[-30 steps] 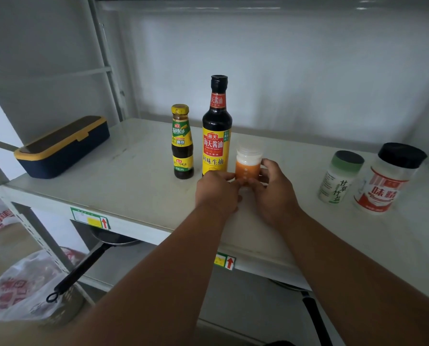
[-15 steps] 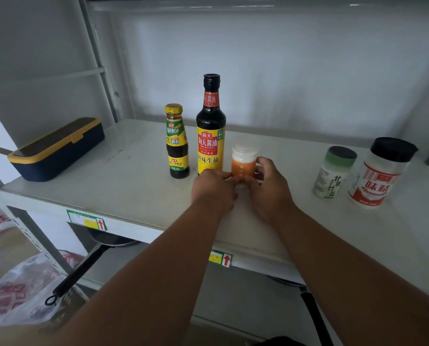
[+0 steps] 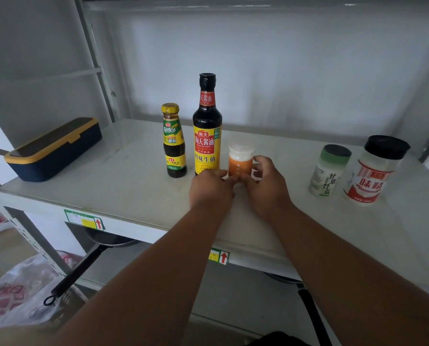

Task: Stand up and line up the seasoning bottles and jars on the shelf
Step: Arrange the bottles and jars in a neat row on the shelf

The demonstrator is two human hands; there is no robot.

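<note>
Hands: the person's left hand (image 3: 211, 187) and right hand (image 3: 264, 182) are both pinching the foot of the small clear jar with orange contents and a pale lid (image 3: 240, 159), fingers curled round its lower part.
Jar's place: it is standing upright on the white metal shelf board (image 3: 123, 186), just right of the tall dark glass soy sauce bottle with the yellow and red label (image 3: 207, 126), apparently a hair apart from it.
Row forming: the short dark sauce bottle with a yellow cap (image 3: 174, 141) is standing just left of the soy bottle.
Still apart: the white shaker with a green collar and black top (image 3: 329, 171) and the wide white jar with a black lid and red label (image 3: 373, 171) are waiting well to the right, close together.
Tipping risk: a sideways nudge of the jar is likely to knock the tall, narrow soy bottle over.
Slip risk: the low fingertip grip is looking marginal if the jar gets lifted.
Surface: the board is looking smooth and faintly smudged, so sliding should go easily.
Room: a navy box with a yellow rim (image 3: 53, 148) is sitting at the shelf's left end; a black pan (image 3: 91, 260) is lying on the shelf below; a plastic bag (image 3: 18, 298) is sagging beside the rack.
</note>
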